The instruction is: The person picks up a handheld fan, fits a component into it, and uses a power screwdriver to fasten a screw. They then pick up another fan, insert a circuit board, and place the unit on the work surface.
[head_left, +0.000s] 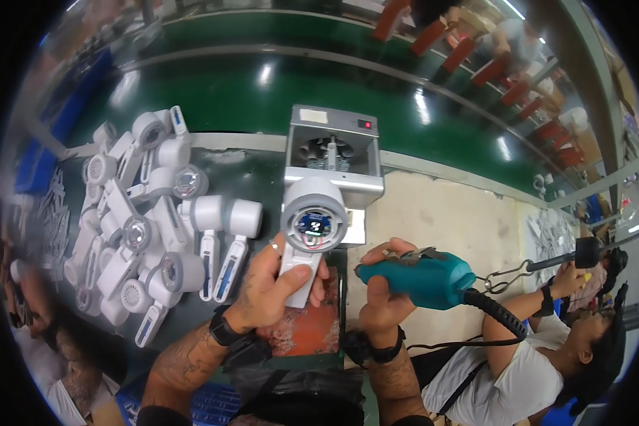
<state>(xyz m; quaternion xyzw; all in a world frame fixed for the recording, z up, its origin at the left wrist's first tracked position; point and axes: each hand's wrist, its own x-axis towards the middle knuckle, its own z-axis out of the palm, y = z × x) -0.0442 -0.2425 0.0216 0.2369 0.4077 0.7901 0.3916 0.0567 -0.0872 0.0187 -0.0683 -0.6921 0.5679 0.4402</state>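
My left hand (280, 284) grips a white handheld fan (299, 282) by its handle. The fan's round grey-rimmed head is uppermost, its open end showing a blue circuit board (314, 226) with a small lit display. In my right hand (387, 302) is a teal electric screwdriver (426, 279), lying nearly level with its narrow end toward the fan but apart from it. A hook (504, 278) and a black coiled cable join its rear end. Just beyond the fan stands a grey screw feeder (334, 153) with a red-lit switch.
Many white fans (138, 227) lie heaped on the bench to the left. An orange-red block (305, 330) sits below my left hand. A green conveyor (248, 85) runs across the far side. Close on the right is a co-worker in a white shirt (525, 376); another is at lower left.
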